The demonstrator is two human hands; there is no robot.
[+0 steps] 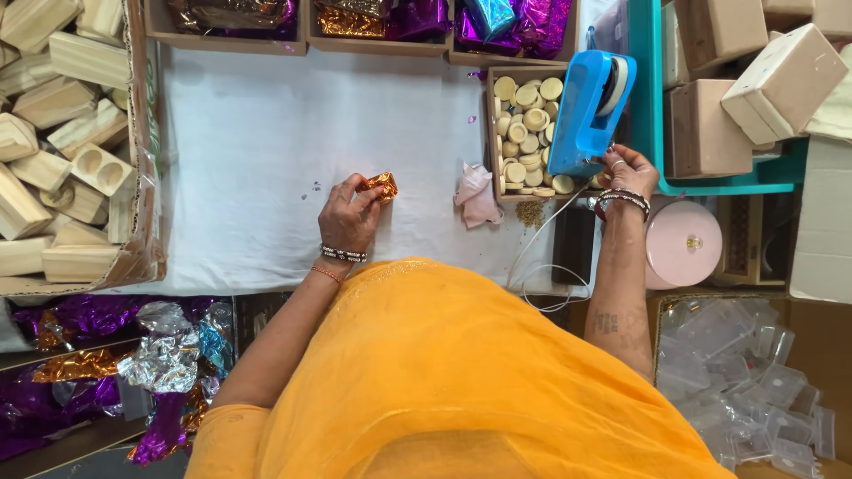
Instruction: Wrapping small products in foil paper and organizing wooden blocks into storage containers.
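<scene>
- gold foil packet (380, 185) was pinched in the left hand (349, 217) over the white cloth (248, 133).
- right hand (627, 168) gripped tape at the blue dispenser (586, 111); fingertips partly hidden.
- purple foil boxes (515, 22) were cut off above.

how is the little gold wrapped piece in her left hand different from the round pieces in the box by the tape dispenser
The gold wrapped piece is shiny orange-gold foil; the round pieces are bare, matte cream discs. The wrapped piece is single and pinched by the left hand over the white cloth; the discs lie heaped loose in a cardboard box. Its foil is crinkled; the discs look smooth. Both are small.
</scene>
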